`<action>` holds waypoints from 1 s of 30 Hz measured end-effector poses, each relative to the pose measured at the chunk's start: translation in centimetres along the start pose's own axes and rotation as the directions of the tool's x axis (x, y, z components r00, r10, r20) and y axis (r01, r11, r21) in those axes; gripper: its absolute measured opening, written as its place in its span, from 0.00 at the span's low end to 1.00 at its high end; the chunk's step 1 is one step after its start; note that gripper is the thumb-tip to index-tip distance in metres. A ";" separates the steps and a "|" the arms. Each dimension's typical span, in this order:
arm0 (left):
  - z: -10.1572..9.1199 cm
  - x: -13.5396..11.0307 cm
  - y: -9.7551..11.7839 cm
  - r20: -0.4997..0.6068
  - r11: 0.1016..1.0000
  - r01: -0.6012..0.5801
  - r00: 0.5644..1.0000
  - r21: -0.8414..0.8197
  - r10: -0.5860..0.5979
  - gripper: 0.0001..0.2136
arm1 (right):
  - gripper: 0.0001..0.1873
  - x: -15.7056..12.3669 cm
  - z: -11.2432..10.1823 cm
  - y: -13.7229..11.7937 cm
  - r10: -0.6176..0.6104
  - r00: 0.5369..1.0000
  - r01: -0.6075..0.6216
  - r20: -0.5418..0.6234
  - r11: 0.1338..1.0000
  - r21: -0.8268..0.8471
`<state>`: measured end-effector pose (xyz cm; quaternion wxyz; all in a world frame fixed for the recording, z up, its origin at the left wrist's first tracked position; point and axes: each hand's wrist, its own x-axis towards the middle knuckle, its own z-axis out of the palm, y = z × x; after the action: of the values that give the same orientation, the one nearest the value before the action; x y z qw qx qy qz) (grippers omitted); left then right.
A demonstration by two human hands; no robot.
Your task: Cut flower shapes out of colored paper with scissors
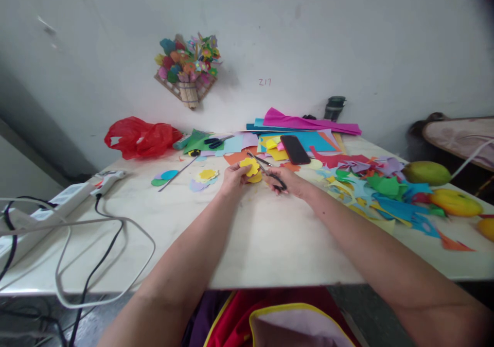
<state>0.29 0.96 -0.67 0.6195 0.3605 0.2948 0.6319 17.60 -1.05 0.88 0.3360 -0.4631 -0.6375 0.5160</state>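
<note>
My left hand (233, 178) pinches a yellow paper flower (250, 166) with a scalloped edge, above the middle of the table. A darker yellow paper piece (255, 176) shows just beneath it. In my right hand (290, 181) is a pair of scissors (270, 174) with black handles, fingers closed round the grips. Its blades point up and left, parted, beside the flower's right edge. Left of my hands lies a small stack of cut paper flowers (207, 175), yellow on top. Blue and green paper circles (169, 175) are farther left, near a thin dark stick (179, 173).
Paper scraps (386, 187) and mangoes (455, 203) cover the right side. Behind my hands are a phone (295, 150), coloured sheets (316, 140) and other scissors (218, 141). A red plastic bag (141, 137) sits back left; a power strip (65, 198) with cables lies left.
</note>
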 end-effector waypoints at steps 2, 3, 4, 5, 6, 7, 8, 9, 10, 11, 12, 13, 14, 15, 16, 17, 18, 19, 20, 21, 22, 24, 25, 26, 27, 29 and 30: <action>-0.1 0.1 -0.1 -0.003 1.000 -0.006 1.000 -0.001 0.006 0.10 | 0.15 -0.1 0.1 -0.1 0.009 1.000 -0.009 -0.008 1.000 0.004; -0.1 0.1 -0.1 -0.005 1.000 -0.007 1.000 0.000 0.007 0.10 | 0.14 -0.1 0.1 -0.1 0.011 1.000 -0.011 -0.009 1.000 0.002; -0.2 0.2 -0.1 -0.008 1.000 -0.007 1.000 0.002 0.007 0.10 | 0.14 -0.1 0.1 -0.2 0.013 1.000 -0.013 -0.007 1.000 -0.002; -0.2 0.2 -0.1 -0.008 1.000 -0.006 1.000 0.004 0.006 0.10 | 0.14 -0.1 0.1 -0.2 0.018 1.000 -0.018 -0.007 1.000 -0.006; -0.2 0.2 -0.1 -0.008 1.000 -0.006 1.000 0.005 0.006 0.10 | 0.14 -0.1 0.1 -0.3 0.028 1.000 -0.028 -0.009 1.000 -0.005; -0.2 0.1 -0.1 -0.007 1.000 -0.007 1.000 0.005 0.007 0.10 | 0.14 -0.2 0.1 -0.3 0.042 0.999 -0.042 -0.012 0.999 0.001; -0.2 0.1 -0.1 -0.005 1.000 -0.007 1.000 0.005 0.007 0.10 | 0.14 -0.2 0.1 -0.3 0.055 0.998 -0.055 -0.015 0.998 0.010; -0.2 0.0 0.0 -0.003 1.000 -0.007 1.000 0.005 0.007 0.11 | 0.14 -0.2 0.1 -0.4 0.063 0.998 -0.063 -0.014 0.998 0.017; -0.1 0.0 0.0 -0.006 1.000 -0.007 1.000 0.006 0.007 0.11 | 0.14 -0.2 0.1 -0.4 0.066 0.998 -0.066 -0.010 0.998 0.019; -0.1 -0.1 0.1 -0.009 1.000 -0.007 1.000 0.007 0.007 0.11 | 0.14 -0.2 0.1 -0.4 0.065 0.998 -0.065 -0.006 0.998 0.018; -0.1 -0.1 0.1 -0.011 1.000 -0.007 1.000 0.007 0.007 0.11 | 0.13 -0.3 0.1 -0.4 0.059 0.998 -0.059 -0.003 0.998 0.013; 0.0 -0.1 0.2 -0.014 1.000 -0.007 1.000 0.006 0.007 0.11 | 0.13 -0.3 0.1 -0.5 0.053 0.999 -0.053 -0.001 0.999 0.010; 0.0 -0.2 0.2 -0.020 1.000 -0.008 1.000 0.003 0.008 0.11 | 0.13 -0.3 0.1 -0.5 0.049 0.999 -0.049 0.002 0.999 0.014; 0.0 -0.2 0.2 -0.026 1.000 -0.008 1.000 0.000 0.008 0.11 | 0.13 -0.2 0.1 -0.5 0.045 0.999 -0.045 0.005 0.999 0.024; 0.0 -0.1 0.2 -0.033 1.000 -0.007 0.999 -0.002 0.007 0.11 | 0.13 -0.2 0.1 -0.4 0.044 0.999 -0.044 0.006 0.998 0.036; 0.0 -0.1 0.3 -0.040 1.000 -0.005 0.999 -0.002 0.005 0.11 | 0.12 -0.1 0.1 -0.4 0.045 0.999 -0.045 0.008 0.998 0.048; 0.0 -0.1 0.3 -0.048 1.000 -0.002 0.999 -0.001 0.002 0.11 | 0.12 -0.1 0.1 -0.3 0.049 0.999 -0.050 0.009 0.997 0.057; 0.0 -0.1 0.3 -0.052 1.000 0.002 0.999 0.002 -0.001 0.11 | 0.13 0.0 0.1 -0.3 0.054 0.999 -0.054 0.011 0.997 0.063; 0.0 -0.1 0.3 -0.051 1.000 0.004 0.999 0.005 -0.004 0.11 | 0.13 0.1 0.0 -0.2 0.054 0.998 -0.055 0.017 0.997 0.061; 0.0 -0.1 0.3 -0.046 1.000 0.005 0.999 0.008 -0.005 0.12 | 0.13 0.1 -0.1 0.0 0.051 0.998 -0.052 0.028 0.997 0.056; -0.1 -0.1 0.3 -0.036 1.000 0.005 0.999 0.012 -0.005 0.12 | 0.14 0.2 -0.2 0.1 0.042 0.998 -0.044 0.043 0.998 0.047; -0.2 -0.1 0.3 -0.017 1.000 -0.001 1.000 0.020 0.001 0.12 | 0.15 0.2 -0.4 0.3 0.014 0.997 -0.015 0.070 1.000 0.019; -0.2 0.0 0.3 -0.010 1.000 -0.005 1.000 0.026 0.005 0.12 | 0.15 0.2 -0.5 0.3 0.000 0.997 0.001 0.077 1.000 -0.002; -0.3 0.0 0.2 -0.007 0.999 -0.008 1.000 0.031 0.009 0.12 | 0.15 0.2 -0.6 0.3 -0.012 0.997 0.013 0.081 1.000 -0.021; -0.3 0.0 0.2 -0.006 0.999 -0.010 1.000 0.037 0.010 0.12 | 0.15 0.1 -0.6 0.3 -0.020 0.997 0.023 0.080 0.999 -0.038; -0.4 0.0 0.1 -0.002 0.999 -0.010 1.000 0.047 0.010 0.13 | 0.15 0.0 -0.5 0.2 -0.022 0.997 0.027 0.073 0.998 -0.060; -0.4 0.0 0.1 0.005 0.999 -0.008 1.000 0.051 0.008 0.13 | 0.15 0.0 -0.5 0.1 -0.018 0.998 0.022 0.068 0.998 -0.066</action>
<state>-0.09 1.02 -0.80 0.6085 0.3788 0.3076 0.6258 18.07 -0.89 0.94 0.3037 -0.4499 -0.6699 0.5065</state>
